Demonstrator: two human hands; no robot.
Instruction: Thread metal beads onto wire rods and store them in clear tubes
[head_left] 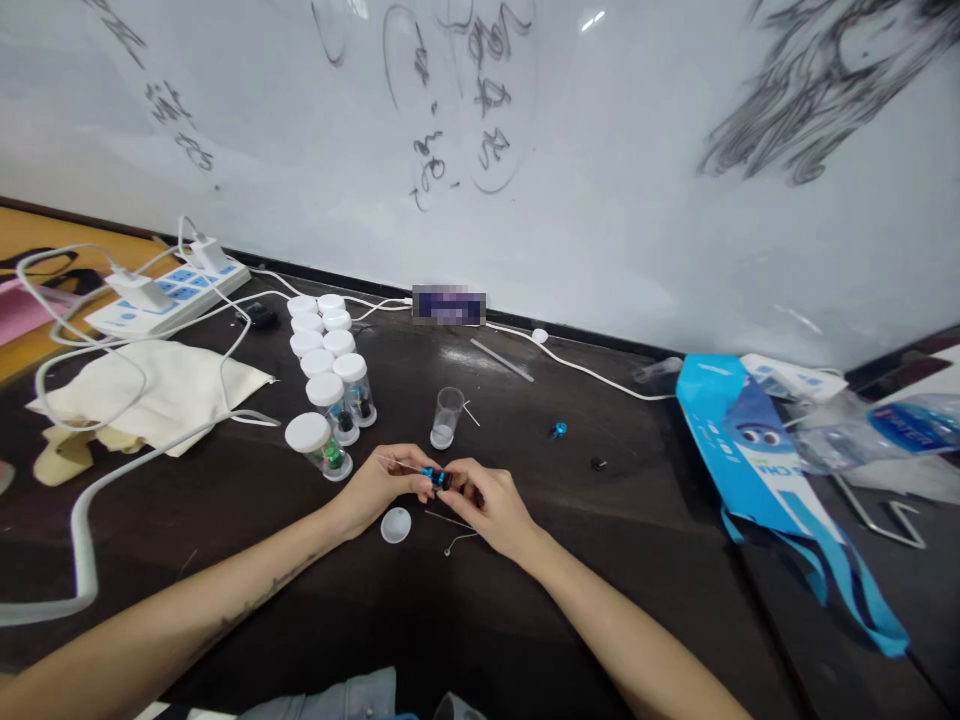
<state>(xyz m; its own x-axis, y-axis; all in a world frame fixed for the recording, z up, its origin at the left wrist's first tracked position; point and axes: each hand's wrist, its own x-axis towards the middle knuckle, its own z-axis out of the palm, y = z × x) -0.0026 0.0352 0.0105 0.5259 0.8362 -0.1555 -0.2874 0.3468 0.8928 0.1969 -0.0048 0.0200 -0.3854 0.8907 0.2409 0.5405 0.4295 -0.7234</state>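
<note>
Both my hands meet over the middle of the dark table. Between their fingertips is a small blue-and-black part (435,478); its exact kind is too small to make out. My left hand (384,488) pinches its left side, with a thin pale rod or wire running along the fingers. My right hand (491,500) grips the black end, its fingertips partly hidden. Just beyond them stands an open clear jar (448,415). A white lid (396,525) lies near my left hand, and a thin metal wire (459,543) with a bent end lies beneath my right.
Several white-capped jars (324,390) stand in rows at left, beside a cream cloth (161,385) and a power strip (180,290) with cables. Rightward lie a small blue piece (559,430), a black piece (598,463) and a blue bag (739,430). Behind rises a whiteboard (600,200).
</note>
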